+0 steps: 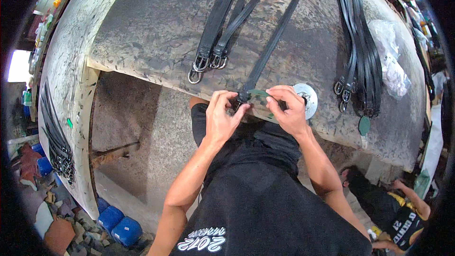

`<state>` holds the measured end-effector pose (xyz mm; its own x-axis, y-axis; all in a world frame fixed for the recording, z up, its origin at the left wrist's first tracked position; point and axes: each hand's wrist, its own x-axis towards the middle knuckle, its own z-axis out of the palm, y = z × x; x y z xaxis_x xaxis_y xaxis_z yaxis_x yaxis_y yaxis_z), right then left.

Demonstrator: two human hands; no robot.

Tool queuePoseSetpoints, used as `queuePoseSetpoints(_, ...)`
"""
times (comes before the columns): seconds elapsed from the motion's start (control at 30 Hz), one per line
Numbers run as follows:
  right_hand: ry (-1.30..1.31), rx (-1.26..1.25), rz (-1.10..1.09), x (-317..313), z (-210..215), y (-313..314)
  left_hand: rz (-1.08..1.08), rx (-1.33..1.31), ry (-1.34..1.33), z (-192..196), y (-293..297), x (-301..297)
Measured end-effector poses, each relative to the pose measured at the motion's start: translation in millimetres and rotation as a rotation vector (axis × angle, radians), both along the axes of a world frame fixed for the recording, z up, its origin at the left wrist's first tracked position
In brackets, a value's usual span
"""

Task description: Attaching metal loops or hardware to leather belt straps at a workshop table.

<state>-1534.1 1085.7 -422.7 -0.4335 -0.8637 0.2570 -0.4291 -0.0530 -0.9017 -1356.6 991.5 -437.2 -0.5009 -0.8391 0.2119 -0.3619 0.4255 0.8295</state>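
At the table's near edge, my left hand [222, 117] pinches the buckle end of a black belt [275, 40], which runs away across the table. Fingers partly cover that buckle. My right hand [290, 110] is closed at the fingertips on a thin dark green tag [258, 93] beside the belt end. Whether the tag is fastened to the belt I cannot tell. Just behind my right hand lies a round whitish reel [308, 99], partly covered by the hand.
Black belts with silver buckles [201, 62] lie left of centre. A bundle of belts [353, 52] with a green oval tag [364, 125] and a clear plastic bag [391, 61] lie right. More belts [59, 151] hang at far left; blue containers [126, 231] stand below. Another person [388, 208] is at lower right.
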Motion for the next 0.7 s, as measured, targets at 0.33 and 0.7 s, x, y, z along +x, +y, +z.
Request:
queuePoseSetpoints(0.33, 0.112, -0.03, 0.076, 0, -7, -7, 0.079, 0.068, 0.024, -8, -1, 1)
queuePoseSetpoints(0.7, 0.051, -0.02, -0.017, 3, -8, -2, 0.11, -0.014, -0.033, -1, 4, -9)
